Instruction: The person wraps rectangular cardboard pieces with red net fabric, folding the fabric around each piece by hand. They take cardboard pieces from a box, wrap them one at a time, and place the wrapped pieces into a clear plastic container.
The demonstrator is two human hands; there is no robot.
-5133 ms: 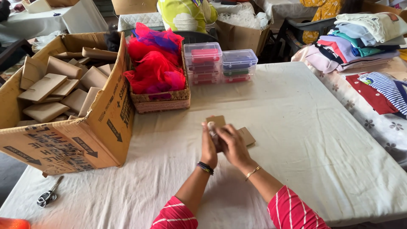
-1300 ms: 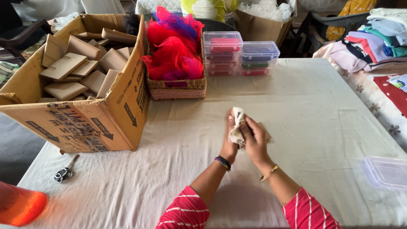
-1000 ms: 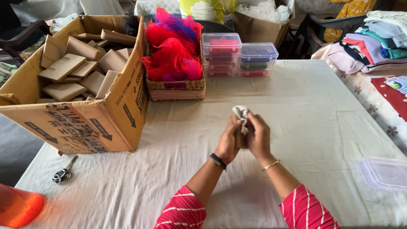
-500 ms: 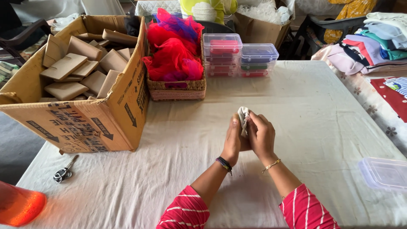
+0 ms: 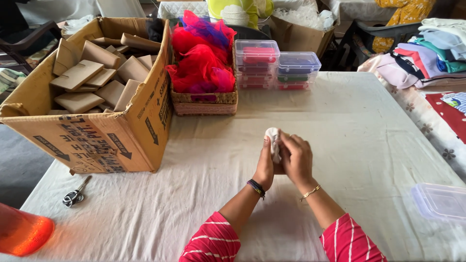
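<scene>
Head cam: both hands meet mid-table over a white cloth (image 5: 340, 145). Left hand (image 5: 266, 166) & right hand (image 5: 297, 160) are pressed together, palms facing, w/ a small white wad (image 5: 273, 140) clamped between them; its top pokes out above the fingertips. Left fingers (image 5: 266, 145) are straight, flat against the wad; right fingers (image 5: 291, 143) curl round it from the other side. Both closed on it, no gap visible. The wad is held up off the cloth, approx. table centre, well apart from everything else.

Left of the hands: big cardboard box (image 5: 92, 140) holding small brown boxes (image 5: 77, 75). Just beside it, wicker basket (image 5: 204, 99) stuffed w/ red & purple net (image 5: 201, 63). Next to the basket, stacked clear tubs (image 5: 276, 65). Scissors (image 5: 75, 194) lie near the table's left edge; an orange thing (image 5: 22, 233) sits at the bottom-left corner, blurred. Clear lid or tray (image 5: 439, 201) at far right. Folded clothes (image 5: 427, 53) top right.
</scene>
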